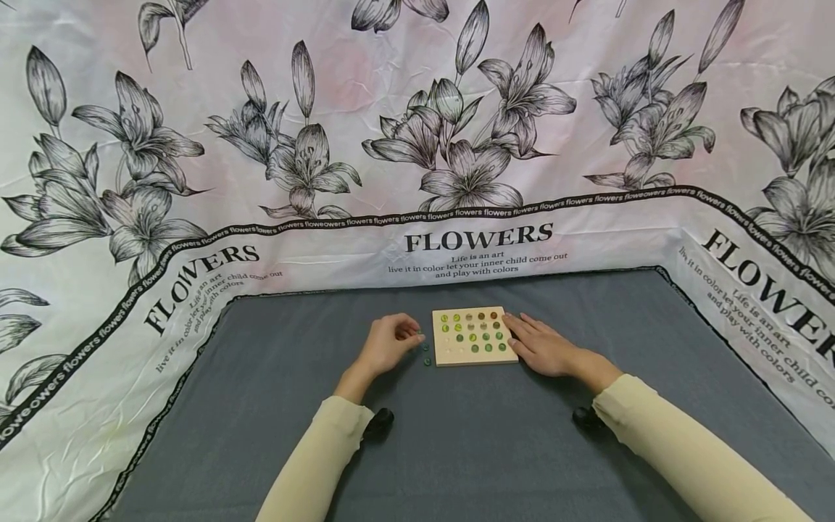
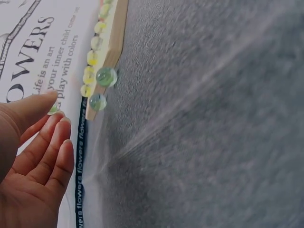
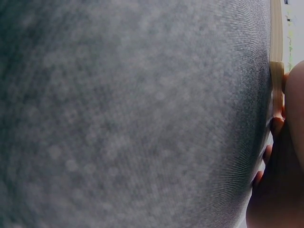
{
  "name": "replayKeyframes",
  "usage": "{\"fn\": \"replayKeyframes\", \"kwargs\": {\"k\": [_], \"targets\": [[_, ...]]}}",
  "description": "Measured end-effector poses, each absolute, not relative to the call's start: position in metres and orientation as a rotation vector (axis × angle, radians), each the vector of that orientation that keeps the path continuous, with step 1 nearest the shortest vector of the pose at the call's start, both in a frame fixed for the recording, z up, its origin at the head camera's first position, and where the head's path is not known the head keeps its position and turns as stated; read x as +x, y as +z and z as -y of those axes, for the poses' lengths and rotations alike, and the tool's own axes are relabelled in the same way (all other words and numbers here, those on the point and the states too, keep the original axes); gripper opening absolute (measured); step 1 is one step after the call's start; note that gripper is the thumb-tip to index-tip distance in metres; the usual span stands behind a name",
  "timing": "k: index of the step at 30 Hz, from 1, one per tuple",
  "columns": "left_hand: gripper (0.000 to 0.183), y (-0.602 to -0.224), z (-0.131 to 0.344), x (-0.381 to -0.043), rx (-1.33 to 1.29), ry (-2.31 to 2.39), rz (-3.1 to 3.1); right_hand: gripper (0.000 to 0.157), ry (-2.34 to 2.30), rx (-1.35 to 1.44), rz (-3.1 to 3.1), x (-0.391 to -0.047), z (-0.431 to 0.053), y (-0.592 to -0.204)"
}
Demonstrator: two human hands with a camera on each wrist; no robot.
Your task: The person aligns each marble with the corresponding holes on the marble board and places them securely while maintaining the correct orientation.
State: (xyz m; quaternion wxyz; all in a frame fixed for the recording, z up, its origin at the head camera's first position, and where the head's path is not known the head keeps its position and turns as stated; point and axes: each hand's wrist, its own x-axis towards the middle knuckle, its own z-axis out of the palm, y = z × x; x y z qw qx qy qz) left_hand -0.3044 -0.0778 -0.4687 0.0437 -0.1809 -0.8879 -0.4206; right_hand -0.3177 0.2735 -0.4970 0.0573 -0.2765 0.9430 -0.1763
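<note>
A pale wooden board [image 1: 476,359] lies on the grey cloth, with rows of yellow-green, brownish and green glass marbles in its hollows. A few hollows at its lower left hold no marble. Just left of the board, my left hand [image 1: 386,344] pinches a greenish glass marble [image 2: 52,110] between thumb and fingertips; the fingers partly cover it. Two loose green marbles, one [image 2: 107,77] and another [image 2: 98,101], lie on the cloth by the board's left edge. My right hand [image 1: 543,346] rests at the board's right edge with fingers extended, touching it.
Grey cloth [image 1: 483,442] covers the table around the board. Behind and at both sides stands a white fabric backdrop [image 1: 339,254] printed with lilies and lettering. A dark wrist device [image 1: 378,426] sits under the left sleeve, and another [image 1: 587,419] under the right.
</note>
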Motion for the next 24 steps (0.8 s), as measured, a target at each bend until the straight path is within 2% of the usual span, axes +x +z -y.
{"fn": "replayKeyframes", "kwargs": {"k": [24], "targets": [[0.011, -0.471, 0.057, -0.296, -0.738, -1.262, 2.749, 0.060, -0.523, -0.841, -2.875, -0.317, -0.274, -0.500]]}}
